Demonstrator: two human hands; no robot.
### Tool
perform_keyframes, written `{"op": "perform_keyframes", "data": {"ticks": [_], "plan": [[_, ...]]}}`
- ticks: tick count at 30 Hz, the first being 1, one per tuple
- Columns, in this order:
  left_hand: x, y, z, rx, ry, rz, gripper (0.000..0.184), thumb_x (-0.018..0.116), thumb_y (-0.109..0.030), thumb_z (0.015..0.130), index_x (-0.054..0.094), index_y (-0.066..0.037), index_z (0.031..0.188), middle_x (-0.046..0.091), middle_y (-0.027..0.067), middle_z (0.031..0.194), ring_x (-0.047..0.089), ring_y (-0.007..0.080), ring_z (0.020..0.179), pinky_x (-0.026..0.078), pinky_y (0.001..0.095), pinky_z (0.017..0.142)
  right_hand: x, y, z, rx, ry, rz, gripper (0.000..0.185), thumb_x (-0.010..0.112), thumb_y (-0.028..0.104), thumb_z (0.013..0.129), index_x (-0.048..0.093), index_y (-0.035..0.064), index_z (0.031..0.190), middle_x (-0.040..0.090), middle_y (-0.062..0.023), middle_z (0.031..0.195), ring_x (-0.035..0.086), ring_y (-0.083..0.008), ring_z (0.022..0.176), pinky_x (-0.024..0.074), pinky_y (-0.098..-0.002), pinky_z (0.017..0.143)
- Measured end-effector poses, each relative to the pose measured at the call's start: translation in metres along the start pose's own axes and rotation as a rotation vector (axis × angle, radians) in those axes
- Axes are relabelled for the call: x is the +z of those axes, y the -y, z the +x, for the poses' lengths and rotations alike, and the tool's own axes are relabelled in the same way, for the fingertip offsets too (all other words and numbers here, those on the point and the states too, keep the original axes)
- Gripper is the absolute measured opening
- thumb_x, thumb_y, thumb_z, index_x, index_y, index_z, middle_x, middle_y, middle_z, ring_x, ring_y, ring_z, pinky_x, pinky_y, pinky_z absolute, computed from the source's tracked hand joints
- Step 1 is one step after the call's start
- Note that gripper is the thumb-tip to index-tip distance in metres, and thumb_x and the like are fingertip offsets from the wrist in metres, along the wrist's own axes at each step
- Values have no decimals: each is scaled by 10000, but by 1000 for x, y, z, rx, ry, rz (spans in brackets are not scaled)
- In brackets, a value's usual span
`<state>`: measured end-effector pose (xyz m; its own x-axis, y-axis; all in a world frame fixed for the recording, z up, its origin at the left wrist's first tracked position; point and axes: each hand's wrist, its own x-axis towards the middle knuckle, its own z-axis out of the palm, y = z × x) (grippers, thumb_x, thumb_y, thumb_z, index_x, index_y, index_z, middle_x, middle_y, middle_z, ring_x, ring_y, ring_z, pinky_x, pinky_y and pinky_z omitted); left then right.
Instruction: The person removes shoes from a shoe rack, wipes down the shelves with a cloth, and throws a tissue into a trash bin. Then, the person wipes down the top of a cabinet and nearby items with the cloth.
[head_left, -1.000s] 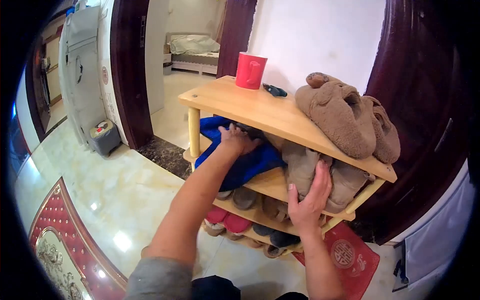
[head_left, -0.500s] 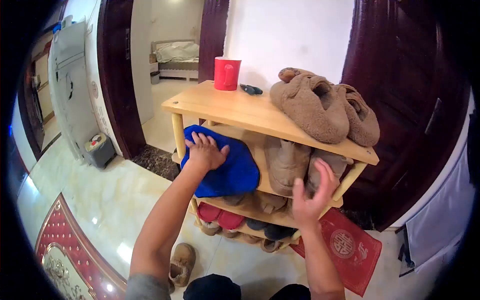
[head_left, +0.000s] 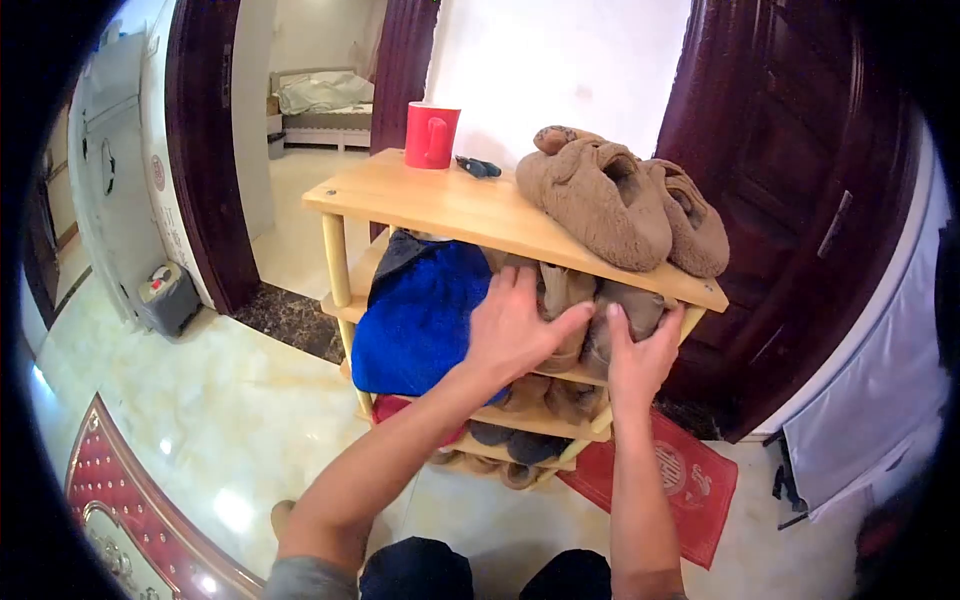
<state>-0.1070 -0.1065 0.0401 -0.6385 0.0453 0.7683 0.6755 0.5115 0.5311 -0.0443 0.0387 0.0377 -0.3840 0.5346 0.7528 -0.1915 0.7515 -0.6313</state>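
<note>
My left hand (head_left: pixel 512 328) is at the middle of the upper shelf, fingers spread and thumb stretched right, against the left one of a pair of brown-grey shoes (head_left: pixel 565 300). At the shelf's right end, my right hand (head_left: pixel 642 358) has its thumb and fingers apart at the other shoe (head_left: pixel 632 300). Whether it presses on that shoe is hard to see. Left of my left hand, a blue cloth (head_left: pixel 415 320) with a dark grey part drapes over the shelf's front edge.
On top of the wooden shoe rack (head_left: pixel 400 200) stand a red mug (head_left: pixel 432 137), a small dark object (head_left: pixel 478 167) and fuzzy brown slippers (head_left: pixel 610 205). Several shoes fill the lower shelves. A red mat (head_left: pixel 690 480) lies by the dark door (head_left: pixel 790 200).
My left hand has left the blue cloth and moved right to the shoes. My right hand has moved slightly, staying at the right shoe. The view has shifted a little.
</note>
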Motion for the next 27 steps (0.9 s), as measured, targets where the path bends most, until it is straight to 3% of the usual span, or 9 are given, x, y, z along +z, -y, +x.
{"op": "perform_keyframes", "data": {"ticks": [1,4,5,9,12,15,19,22,27], "plan": [[6,-8,5,6,-53,62,458,676,-410,786,607,25,912,636,183,986,592,378,964,494,473,807,2,2,2,-46,-40,-66,499,748,191,806,536,-16,1208,588,-197,1086,519,-382,1066,380,-423,949],[4,-17,2,-26,45,54,351,659,-324,810,605,15,884,633,184,900,612,362,873,509,458,740,-20,13,2,1,117,65,327,732,164,812,576,27,1064,609,-155,990,536,-351,992,400,-417,912],[-4,-23,-4,52,-40,45,256,649,-251,814,597,-3,855,618,173,827,610,352,793,512,447,672,-25,13,-3,-66,86,79,272,720,122,815,563,38,1021,606,-116,940,557,-275,936,434,-374,872],[-42,-44,-32,113,24,-24,237,661,-235,791,632,-33,912,630,140,913,611,344,775,501,432,650,-58,24,-21,12,168,359,299,668,5,811,524,40,1071,568,-58,960,545,-137,918,457,-286,820],[-67,-61,-55,244,37,-55,260,680,-226,764,646,-53,954,628,101,911,605,298,737,492,399,612,-72,43,-18,-157,300,341,515,669,-39,726,531,44,1215,547,-121,1185,565,-250,1095,455,-338,913],[-81,-64,-62,367,71,-28,346,716,-258,706,649,-70,988,619,69,905,581,247,697,485,349,580,-93,59,5,-410,615,209,586,685,3,650,573,66,1221,515,-145,1284,522,-315,1211,426,-357,993],[-92,-56,-79,462,185,10,390,719,-297,679,637,-63,980,593,80,955,580,254,744,501,322,602,-96,44,15,-496,909,343,520,679,113,607,622,63,1121,548,-159,1269,569,-306,1164,436,-348,995],[-92,-41,-114,587,208,33,456,675,-411,714,632,-56,997,608,92,1072,587,249,820,504,315,648,-106,20,-21,-572,803,338,340,738,159,594,658,81,915,658,-113,1040,657,-285,969,512,-362,873],[-109,-5,-143,802,402,-234,672,458,-669,838,648,-55,1034,613,122,1204,612,248,878,504,317,675,-140,-2,-74,-876,755,163,292,700,375,690,653,144,863,662,-22,1020,641,-210,858,527,-363,784]]}}
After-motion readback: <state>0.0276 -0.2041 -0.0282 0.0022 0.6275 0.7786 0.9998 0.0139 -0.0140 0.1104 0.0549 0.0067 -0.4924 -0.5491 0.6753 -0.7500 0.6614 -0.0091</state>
